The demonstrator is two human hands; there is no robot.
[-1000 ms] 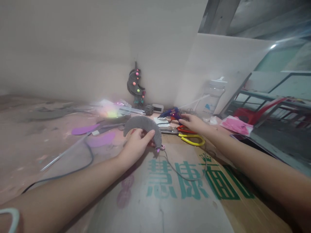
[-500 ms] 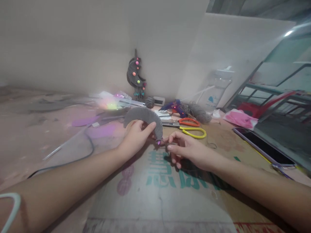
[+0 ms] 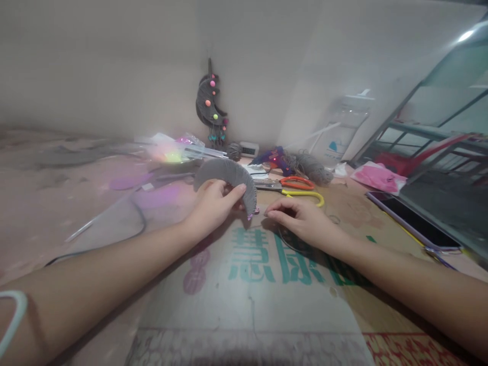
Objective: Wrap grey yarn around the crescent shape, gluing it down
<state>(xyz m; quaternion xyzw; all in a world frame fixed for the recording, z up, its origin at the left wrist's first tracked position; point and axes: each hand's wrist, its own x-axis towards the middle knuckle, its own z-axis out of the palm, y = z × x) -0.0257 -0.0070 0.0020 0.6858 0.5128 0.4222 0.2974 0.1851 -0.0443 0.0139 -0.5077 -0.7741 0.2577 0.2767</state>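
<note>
My left hand (image 3: 209,211) grips a grey yarn-wrapped crescent (image 3: 224,175) by its inner edge, holding it just above a cardboard sheet (image 3: 251,295) with green print. A purple tip shows at the crescent's right end. My right hand (image 3: 305,223) rests on the cardboard just right of that tip. Its fingers are pressed together on the thin grey yarn strand that trails from the crescent and curves under the hand.
Yellow and orange scissors (image 3: 301,188), a blue glue gun (image 3: 272,157) and a grey yarn bundle (image 3: 312,168) lie behind my hands. A finished moon ornament (image 3: 209,104) leans on the wall. A phone (image 3: 412,221), a pink bag (image 3: 377,178), a bottle (image 3: 343,134) and a black cable (image 3: 114,244) lie around.
My right hand came back from the glue gun to the crescent's tip and closed on the yarn strand. The left hand kept hold of the crescent. The camera tilted down slightly.
</note>
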